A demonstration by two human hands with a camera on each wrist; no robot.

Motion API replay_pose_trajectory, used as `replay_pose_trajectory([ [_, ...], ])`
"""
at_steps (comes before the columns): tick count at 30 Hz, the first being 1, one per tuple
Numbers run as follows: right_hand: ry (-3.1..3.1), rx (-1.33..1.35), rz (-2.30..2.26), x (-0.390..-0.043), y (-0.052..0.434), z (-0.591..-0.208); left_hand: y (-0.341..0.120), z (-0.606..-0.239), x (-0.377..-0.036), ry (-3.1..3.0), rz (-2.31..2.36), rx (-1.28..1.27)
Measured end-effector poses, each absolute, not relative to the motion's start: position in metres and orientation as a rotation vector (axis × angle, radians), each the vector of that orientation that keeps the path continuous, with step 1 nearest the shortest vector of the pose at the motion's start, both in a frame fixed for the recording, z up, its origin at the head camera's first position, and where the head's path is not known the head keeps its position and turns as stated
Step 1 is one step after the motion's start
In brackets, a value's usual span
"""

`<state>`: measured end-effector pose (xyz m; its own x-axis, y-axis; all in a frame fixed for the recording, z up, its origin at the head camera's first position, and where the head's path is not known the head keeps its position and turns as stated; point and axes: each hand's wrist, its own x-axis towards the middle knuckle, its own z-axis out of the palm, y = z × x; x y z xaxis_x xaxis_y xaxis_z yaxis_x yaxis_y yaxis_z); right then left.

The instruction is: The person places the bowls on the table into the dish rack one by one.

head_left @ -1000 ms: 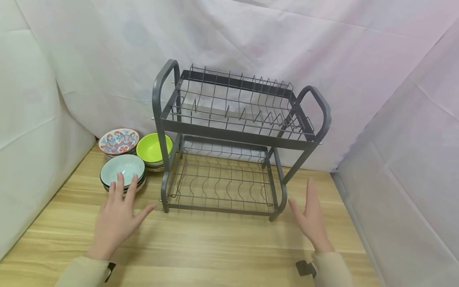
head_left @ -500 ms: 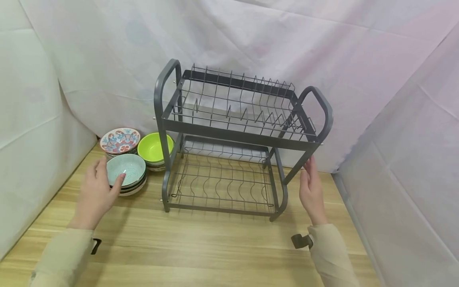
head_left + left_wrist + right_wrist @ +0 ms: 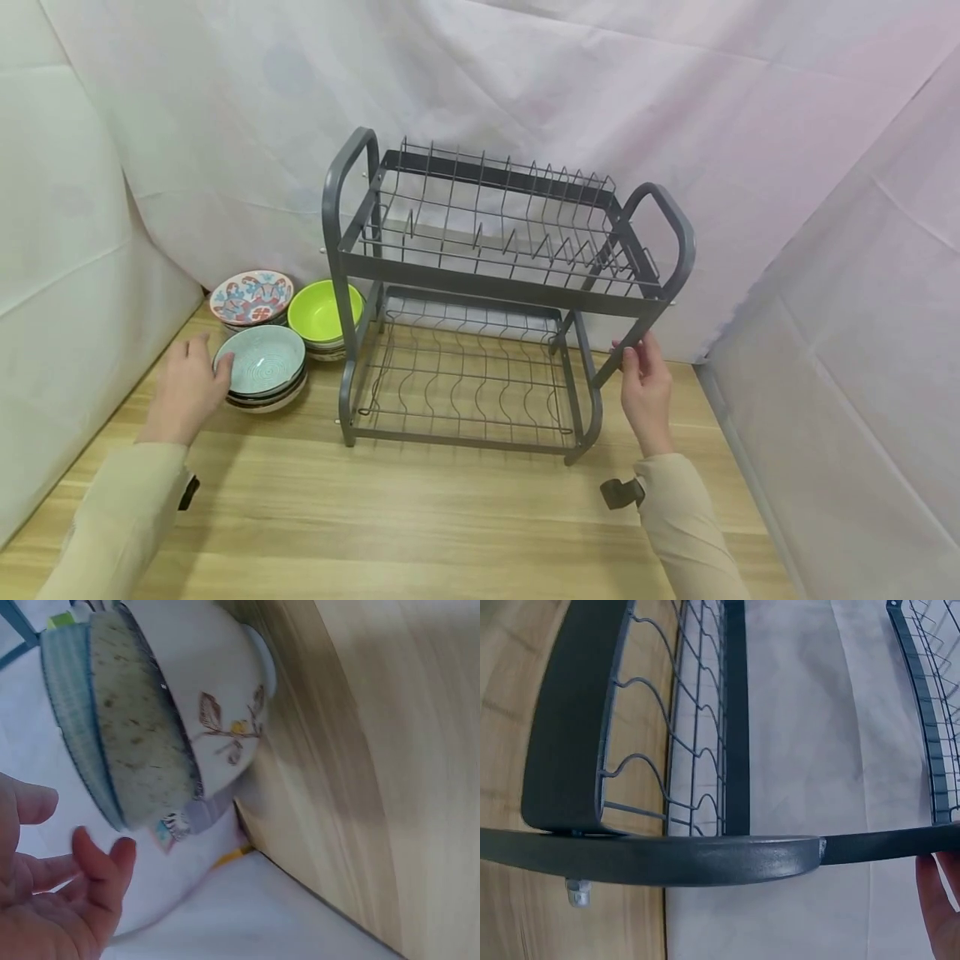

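A dark grey two-tier dish rack (image 3: 495, 287) stands on the wooden table. My right hand (image 3: 647, 396) grips its right upright, fingers behind the post and thumb in front; only some fingers (image 3: 934, 900) show in the right wrist view. At the left, my left hand (image 3: 182, 392) is beside a stack topped by a light blue bowl (image 3: 262, 357), its thumb close to the rim. The left wrist view shows loosely bent fingers (image 3: 101, 870) apart from the bowls. Beneath the blue bowl are a speckled bowl (image 3: 139, 724) and a white bowl with a leaf pattern (image 3: 225, 705).
Behind the blue stack stand a red-and-blue patterned bowl (image 3: 251, 297) and a lime green bowl (image 3: 321, 310), each topping its own stack. The green one is close to the rack's left leg. White cloth (image 3: 480, 67) hangs round the back and sides of the table (image 3: 420, 517).
My left hand has moved from over the blue bowl to its left side. My right hand has come to the rack's right upright and taken hold of it. The rack stays in place.
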<state>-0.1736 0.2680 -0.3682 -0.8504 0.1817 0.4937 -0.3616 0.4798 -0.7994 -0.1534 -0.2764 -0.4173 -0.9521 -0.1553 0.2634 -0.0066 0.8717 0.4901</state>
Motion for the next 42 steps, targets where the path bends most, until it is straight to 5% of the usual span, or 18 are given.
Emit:
replay_pose_trajectory([
  [42,-2.241,0.144,1.498,-0.163,0.26,-0.341,-0.299,-0.419,-0.185,-3.0,-0.469,-0.006],
])
